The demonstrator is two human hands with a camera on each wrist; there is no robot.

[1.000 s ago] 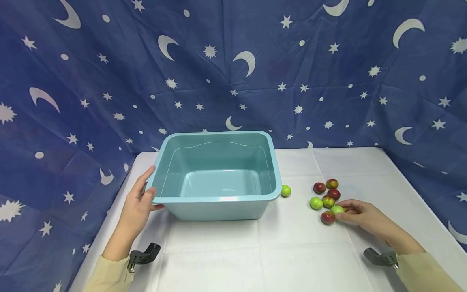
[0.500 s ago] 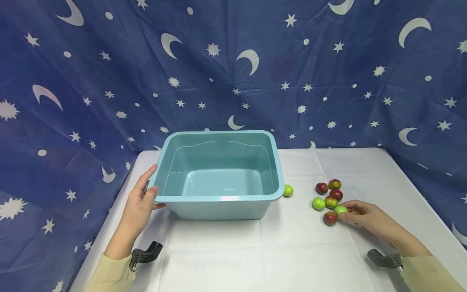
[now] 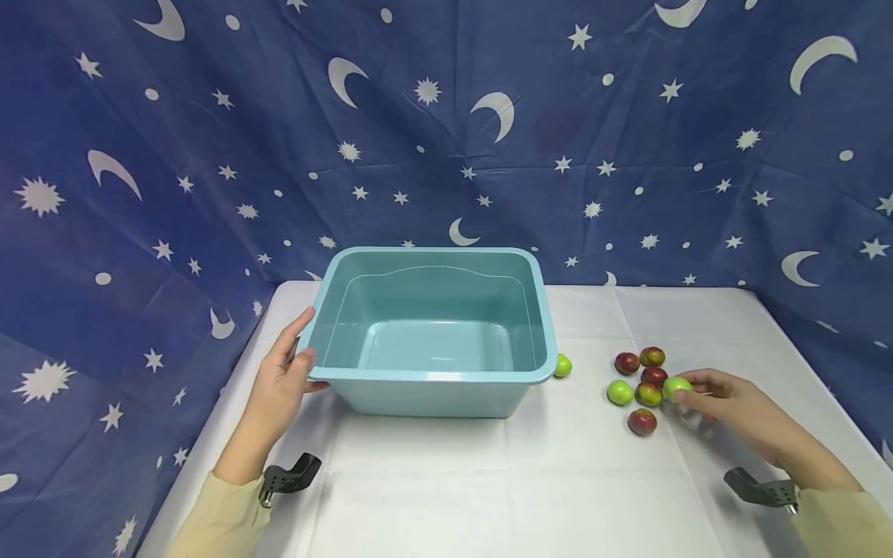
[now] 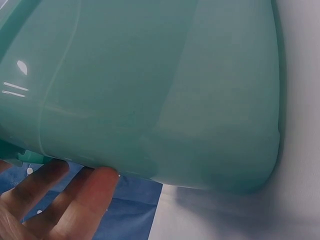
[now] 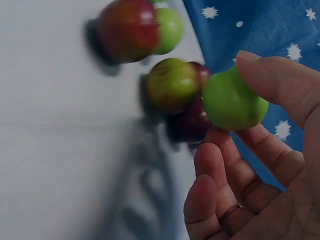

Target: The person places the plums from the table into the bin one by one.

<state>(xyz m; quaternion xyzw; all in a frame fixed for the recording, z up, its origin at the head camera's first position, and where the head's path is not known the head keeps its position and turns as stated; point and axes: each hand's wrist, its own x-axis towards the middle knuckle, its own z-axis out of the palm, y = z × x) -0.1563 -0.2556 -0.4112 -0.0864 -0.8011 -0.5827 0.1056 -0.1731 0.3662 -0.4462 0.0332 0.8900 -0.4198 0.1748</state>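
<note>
A light blue plastic basin [image 3: 436,376] stands on the white-covered table, with nothing inside. My left hand [image 3: 279,384] grips its left rim, thumb at the front corner and fingers along the outside. In the left wrist view, fingertips [image 4: 95,187] lie against the basin wall [image 4: 150,95]. Over on the right, my right hand [image 3: 732,403] pinches a small green apple [image 3: 677,388] between thumb and fingers. The right wrist view has this green apple [image 5: 234,100] raised off the cloth, near a mottled red-green fruit [image 5: 172,86].
Several small red and mottled fruits [image 3: 654,377] and another green apple [image 3: 620,392] lie grouped left of the right hand. One more green apple [image 3: 562,366] sits against the basin's right side, partly hidden. A blue star-and-moon cloth [image 3: 446,155] hangs behind the table.
My right hand has lifted the green apple from among the fruits, up and slightly right. The left hand keeps its hold on the basin. The whole head view has shifted a little.
</note>
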